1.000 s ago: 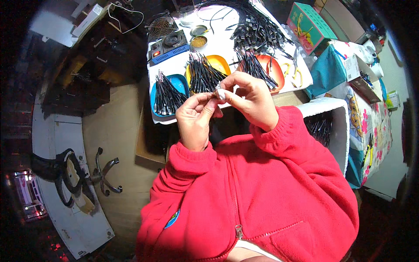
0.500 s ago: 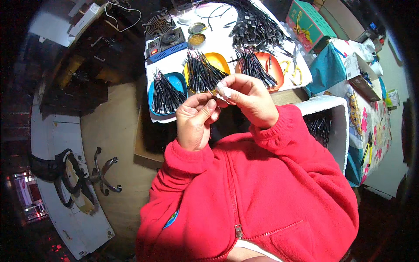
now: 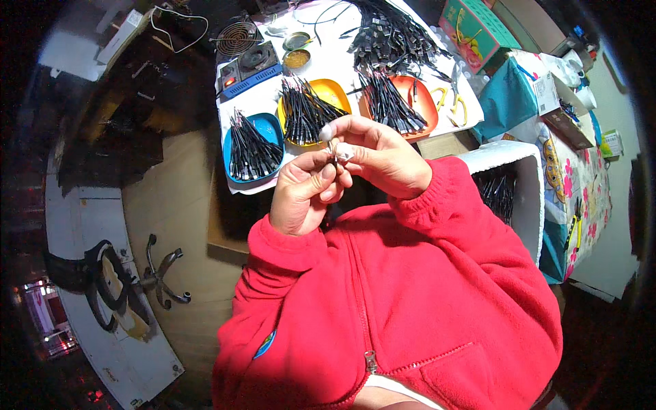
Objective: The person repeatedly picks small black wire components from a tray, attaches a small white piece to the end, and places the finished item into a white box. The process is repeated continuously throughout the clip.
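My left hand (image 3: 304,195) and my right hand (image 3: 391,162) meet in front of my chest, near the table edge. Both are closed in a pinch around a small, thin dark piece, mostly hidden by the fingers; its kind cannot be made out. White coverings show on my right thumb and forefinger tips. Just beyond the hands stand three trays of short black cables: a blue tray (image 3: 273,128), a yellow tray (image 3: 335,91) and an orange tray (image 3: 428,113). Their cable bundles (image 3: 254,152) have pale connector ends pointing toward me.
A large heap of black cables (image 3: 393,44) lies at the back. A blue-fronted heating device (image 3: 253,83) with a red light stands beside a tin of amber material (image 3: 296,59). Yellow-handled scissors (image 3: 458,109) lie at right. A white foam box (image 3: 527,181) holds more cables.
My right forefinger has lifted and shifted left over the pinched piece, and its thumb has shifted slightly. The hands stay together. The whole view has shifted slightly.
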Motion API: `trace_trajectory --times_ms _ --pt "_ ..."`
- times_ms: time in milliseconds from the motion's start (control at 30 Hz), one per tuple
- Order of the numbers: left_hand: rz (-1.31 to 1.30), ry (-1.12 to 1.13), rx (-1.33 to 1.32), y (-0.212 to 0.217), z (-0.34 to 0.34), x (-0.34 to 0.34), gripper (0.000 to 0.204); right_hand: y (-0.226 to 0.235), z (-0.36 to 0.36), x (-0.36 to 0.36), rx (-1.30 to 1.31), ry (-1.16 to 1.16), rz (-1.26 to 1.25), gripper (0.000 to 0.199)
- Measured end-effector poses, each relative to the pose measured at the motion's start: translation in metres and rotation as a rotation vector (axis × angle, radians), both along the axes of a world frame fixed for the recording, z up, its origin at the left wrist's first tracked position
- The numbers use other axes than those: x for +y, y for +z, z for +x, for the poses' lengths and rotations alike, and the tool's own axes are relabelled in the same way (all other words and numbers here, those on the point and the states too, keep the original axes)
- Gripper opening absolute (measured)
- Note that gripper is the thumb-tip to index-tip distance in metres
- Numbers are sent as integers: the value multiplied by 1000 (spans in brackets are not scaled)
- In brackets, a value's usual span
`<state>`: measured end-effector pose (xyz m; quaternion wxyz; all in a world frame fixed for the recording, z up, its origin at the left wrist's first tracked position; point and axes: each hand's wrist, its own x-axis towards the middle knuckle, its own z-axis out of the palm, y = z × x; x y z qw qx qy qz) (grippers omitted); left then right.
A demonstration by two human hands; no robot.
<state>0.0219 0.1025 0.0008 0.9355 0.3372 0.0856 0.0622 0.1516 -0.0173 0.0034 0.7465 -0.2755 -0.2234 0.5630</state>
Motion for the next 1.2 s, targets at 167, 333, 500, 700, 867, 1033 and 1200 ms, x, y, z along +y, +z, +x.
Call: trace_trajectory --times_ms 167,333,500,700,867,1033,1200 --pt "296 46 60 0 5 -3 18 -4 14 -8 -54 73 1 19" --pt "800 232 169 -10 11 -17 17 -28 10 -3 172 51 -12 22" --pt "729 359 160 -27 25 -13 16 -45 39 -17 -306 -154 -332 22" --pt "537 356 176 -32 41 -1 14 -57 112 -28 -1603 -849 -880 16" --pt "469 365 193 -33 48 -4 13 -68 114 -21 -1689 -761 -979 18" --pt "405 356 204 -27 45 -3 14 -52 106 -29 -1595 -761 -894 19" --pt "252 359 219 -19 52 -12 17 -18 63 -45 -1321 -723 -715 17"
